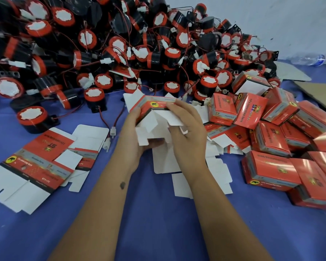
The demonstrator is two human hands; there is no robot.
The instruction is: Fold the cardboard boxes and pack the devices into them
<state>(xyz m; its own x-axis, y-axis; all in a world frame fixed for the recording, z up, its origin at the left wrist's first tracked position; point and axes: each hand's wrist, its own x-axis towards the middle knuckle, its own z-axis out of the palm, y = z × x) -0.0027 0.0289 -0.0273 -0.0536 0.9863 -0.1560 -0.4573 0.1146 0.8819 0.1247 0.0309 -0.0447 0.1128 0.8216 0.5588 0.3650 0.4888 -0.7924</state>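
- Two bare forearms enter from the bottom edge of the view; no sleeve shows on either one up to that edge.
- The left hand (134, 132) is bare: no glove, ring or band can be seen on it.
- The right hand (188, 132) is bare as well, with no glove, watch or bracelet at the wrist.
- The left forearm (102, 200) carries one small dark mark, roundish with an uneven edge, on the side facing the camera, not far below the wrist.
- The right forearm (224, 213) shows no mark.
- Fingernails are too blurred to describe.
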